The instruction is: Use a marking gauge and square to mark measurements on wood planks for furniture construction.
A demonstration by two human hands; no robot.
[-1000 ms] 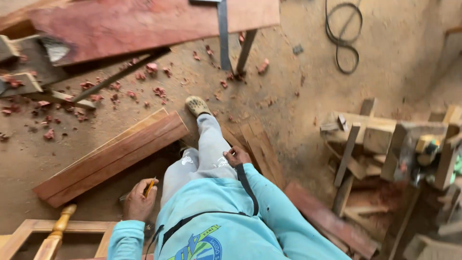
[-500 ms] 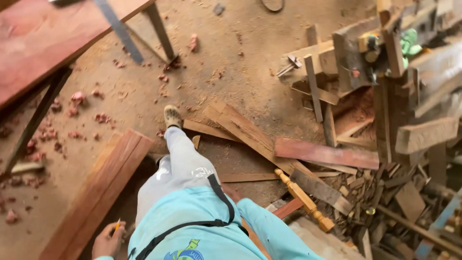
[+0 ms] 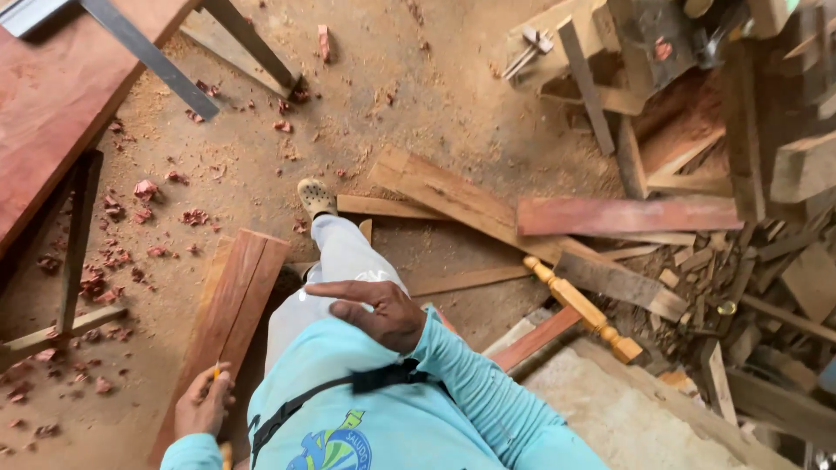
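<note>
The left hand [image 3: 205, 402] is closed around a yellow pencil [image 3: 216, 372], whose tip pokes up above the fingers; the pencil sits inside the grip, at the hand's upper edge. That hand hangs just beside the near end of the long reddish plank [image 3: 233, 305] lying on the sawdust floor [image 3: 418, 104], its knuckles over the plank's lower part.

The right hand [image 3: 376, 309] holds nothing: it lies flat and open against the person's front, fingers stretched toward the plank, just right of the plank's upper half and above the black strap [image 3: 348, 387] crossing the light blue shirt.

Beyond the plank's far end a foot in a pale clog [image 3: 316, 198] is planted on the floor. Left of the plank stands the red-topped surface [image 3: 52, 87] on dark legs, with red wood chips [image 3: 131, 209] scattered between them. Right of the plank, well apart, lie a turned wooden spindle [image 3: 582, 306] and a heap of offcut boards [image 3: 627, 214].
</note>
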